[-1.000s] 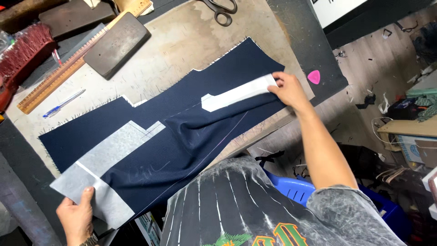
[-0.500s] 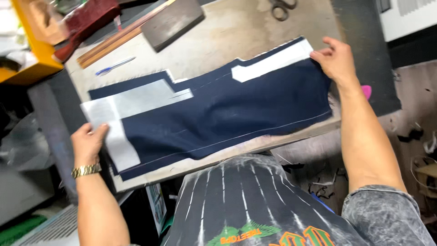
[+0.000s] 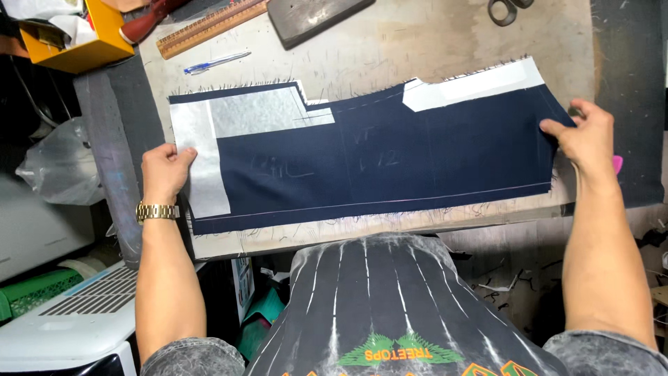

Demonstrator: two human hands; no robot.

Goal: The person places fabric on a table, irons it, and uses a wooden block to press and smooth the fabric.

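Straightened now, navy cloth (image 3: 390, 163) (chalk-marked) — left hand (image 3: 165, 173), right hand (image 3: 584, 138) gripping ends.

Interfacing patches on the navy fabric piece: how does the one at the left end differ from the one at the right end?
The left interfacing patch is greyish, L-shaped and larger, running down the left edge of the navy fabric piece; the right interfacing patch is whiter, a narrow strip along the top edge only. The left hand rests beside the left patch; the right hand grips the fabric below the right patch. Both lie flat on the fabric.
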